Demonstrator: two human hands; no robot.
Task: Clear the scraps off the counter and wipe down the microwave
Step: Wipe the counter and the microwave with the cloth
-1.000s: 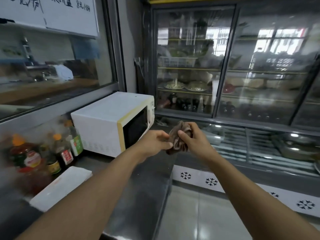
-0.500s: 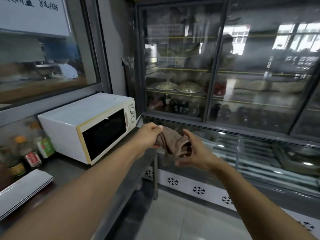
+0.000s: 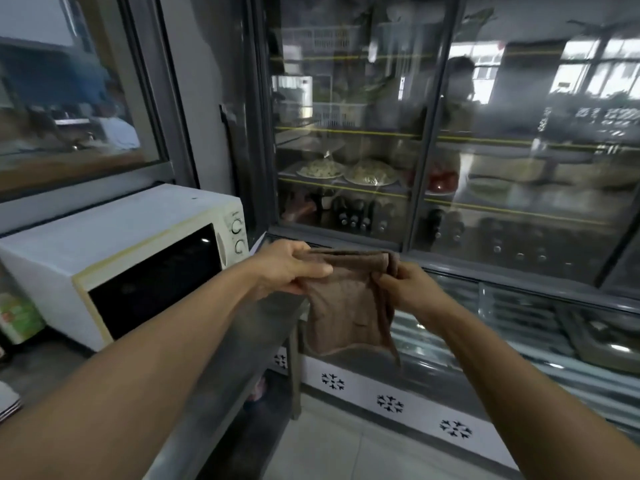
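A brown cloth (image 3: 346, 306) hangs spread out in the air past the counter's right end. My left hand (image 3: 289, 268) grips its upper left corner and my right hand (image 3: 403, 287) pinches its upper right corner. The white microwave (image 3: 114, 244) with a yellowed door frame, dark window and two knobs stands on the steel counter (image 3: 221, 368) to the left, its door closed. The cloth is a short way right of the microwave's knobs and does not touch it.
A glass-door display fridge (image 3: 415, 150) with plates and bottles fills the back. Lower glass cases (image 3: 519, 323) run along the right. A green-labelled bottle (image 3: 17, 317) and stacked white plates (image 3: 7, 403) sit left on the counter. Tiled floor lies below.
The bunched cloth has been pulled apart and now hangs flat between both hands. The view has swung right, so the microwave sits further left.
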